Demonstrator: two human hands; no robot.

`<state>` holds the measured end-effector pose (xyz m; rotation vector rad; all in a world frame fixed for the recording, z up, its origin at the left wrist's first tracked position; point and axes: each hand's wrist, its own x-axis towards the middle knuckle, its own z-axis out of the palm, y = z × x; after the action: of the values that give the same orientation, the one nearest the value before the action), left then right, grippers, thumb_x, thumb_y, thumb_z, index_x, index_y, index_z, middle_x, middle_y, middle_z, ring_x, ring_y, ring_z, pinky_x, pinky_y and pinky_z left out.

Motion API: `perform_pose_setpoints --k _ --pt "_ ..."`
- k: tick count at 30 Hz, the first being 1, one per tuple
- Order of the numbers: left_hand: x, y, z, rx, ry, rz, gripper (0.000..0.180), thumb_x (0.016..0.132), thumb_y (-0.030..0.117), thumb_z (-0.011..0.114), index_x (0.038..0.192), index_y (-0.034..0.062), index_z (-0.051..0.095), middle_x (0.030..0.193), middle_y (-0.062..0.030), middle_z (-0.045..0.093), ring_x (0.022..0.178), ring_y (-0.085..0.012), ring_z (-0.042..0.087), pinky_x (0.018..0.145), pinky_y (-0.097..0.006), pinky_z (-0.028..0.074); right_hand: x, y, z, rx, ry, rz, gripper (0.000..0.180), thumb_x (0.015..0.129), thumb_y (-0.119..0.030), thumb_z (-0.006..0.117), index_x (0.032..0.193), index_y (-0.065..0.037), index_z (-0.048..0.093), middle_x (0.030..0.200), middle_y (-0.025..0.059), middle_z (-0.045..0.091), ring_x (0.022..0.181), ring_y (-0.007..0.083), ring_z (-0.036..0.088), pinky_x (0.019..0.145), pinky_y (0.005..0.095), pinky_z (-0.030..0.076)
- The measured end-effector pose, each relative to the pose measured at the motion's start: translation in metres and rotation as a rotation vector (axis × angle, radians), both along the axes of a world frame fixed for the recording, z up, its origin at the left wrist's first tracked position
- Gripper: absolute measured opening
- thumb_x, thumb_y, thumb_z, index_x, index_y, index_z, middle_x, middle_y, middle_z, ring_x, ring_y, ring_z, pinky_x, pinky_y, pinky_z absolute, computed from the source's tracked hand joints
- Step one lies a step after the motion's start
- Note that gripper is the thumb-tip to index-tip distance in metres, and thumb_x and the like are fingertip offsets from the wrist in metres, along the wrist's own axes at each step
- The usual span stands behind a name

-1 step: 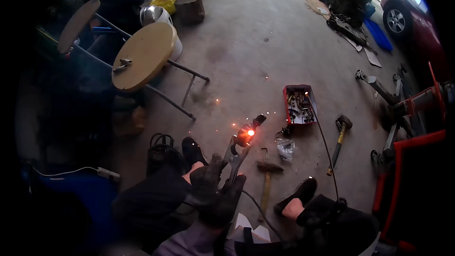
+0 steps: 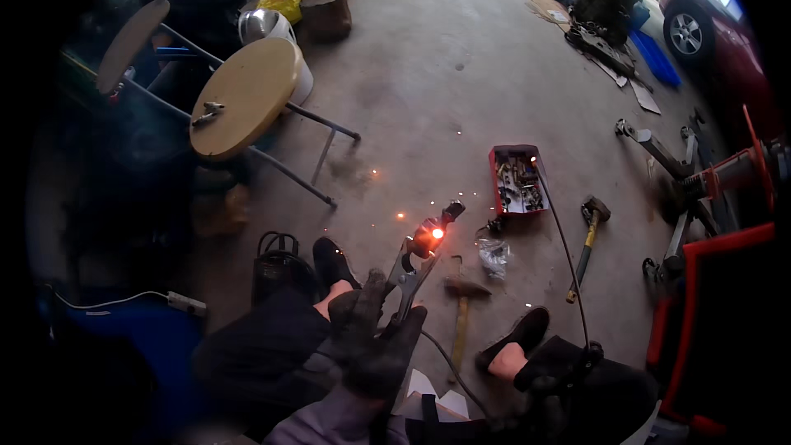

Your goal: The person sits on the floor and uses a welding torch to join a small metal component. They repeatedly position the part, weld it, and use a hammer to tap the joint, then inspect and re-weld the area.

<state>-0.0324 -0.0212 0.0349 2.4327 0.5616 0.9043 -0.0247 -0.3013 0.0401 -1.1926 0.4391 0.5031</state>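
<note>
My left hand (image 2: 372, 342), in a dark work glove, is closed around the handles of a metal spring clamp (image 2: 405, 282). The clamp's jaws hold a small dark metal part (image 2: 450, 213) with a bright orange glowing spot on it. To the right, a long thin welding rod (image 2: 563, 243) slants up, its tip glowing and apart from the part. Its lower end sits in a dark electrode holder (image 2: 588, 356). My right hand (image 2: 550, 395), gloved and deep in shadow, is closed at that holder; its fingers barely show.
On the concrete floor lie a red box of small metal parts (image 2: 497, 189), a clear plastic bag (image 2: 493, 257), a hammer (image 2: 463, 305) and a yellow-handled sledgehammer (image 2: 587, 251). A round-seated stool (image 2: 255, 86) lies tipped at left. A floor jack (image 2: 659, 148) stands right. Sparks scatter nearby.
The whole view has shifted slightly. Sparks have moved a little, including one near my right shoe. Both hands keep their hold, and the rod tip and the metal part still glow.
</note>
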Motion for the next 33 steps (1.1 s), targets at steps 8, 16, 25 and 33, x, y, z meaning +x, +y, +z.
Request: perform_pose_setpoints --k 8,16,25,33 --pt "-0.01 -0.031 0.002 -0.339 -0.031 -0.249 0.075 0.064 0.01 0.092 0.13 -0.0001 0.058 0.104 -0.0128 0.058 0.09 -0.025 0.059 0.074 -0.035 0.052 0.017 0.013 0.001 0.121 0.039 -0.024 0.022 0.09 -0.006 0.065 0.11 0.0 0.057 0.082 0.0096 0.065 0.065 0.0192 0.065 0.056 0.032 0.055" --pt "-0.027 -0.074 0.006 -0.5 0.2 -0.302 0.082 0.061 0.03 0.096 0.128 0.0025 0.058 0.11 -0.0127 0.053 0.095 -0.0251 0.055 0.074 -0.035 0.051 0.013 0.064 0.004 0.276 -0.056 -0.023 0.034 0.086 0.006 0.069 0.118 0.005 0.058 0.119 0.0199 0.066 0.101 0.0241 0.067 0.081 0.0344 0.058" --pt "-0.023 -0.075 0.006 -0.214 0.064 -0.318 0.071 0.054 0.025 0.095 0.116 0.0022 0.067 0.1 -0.0101 0.066 0.087 -0.0264 0.058 0.073 -0.037 0.048 0.003 0.063 -0.012 0.084 0.088 0.084 0.036 0.082 0.013 0.07 0.114 0.005 0.056 0.11 0.0166 0.065 0.099 0.0236 0.067 0.083 0.0348 0.059" --pt "-0.016 -0.064 0.004 -0.234 0.127 -0.445 0.069 0.061 0.02 0.092 0.121 0.0005 0.063 0.1 -0.0124 0.063 0.087 -0.0264 0.059 0.073 -0.037 0.049 0.008 0.067 -0.012 0.073 0.096 0.046 0.035 0.082 0.013 0.072 0.113 0.004 0.058 0.11 0.0164 0.067 0.096 0.0229 0.068 0.083 0.0351 0.059"
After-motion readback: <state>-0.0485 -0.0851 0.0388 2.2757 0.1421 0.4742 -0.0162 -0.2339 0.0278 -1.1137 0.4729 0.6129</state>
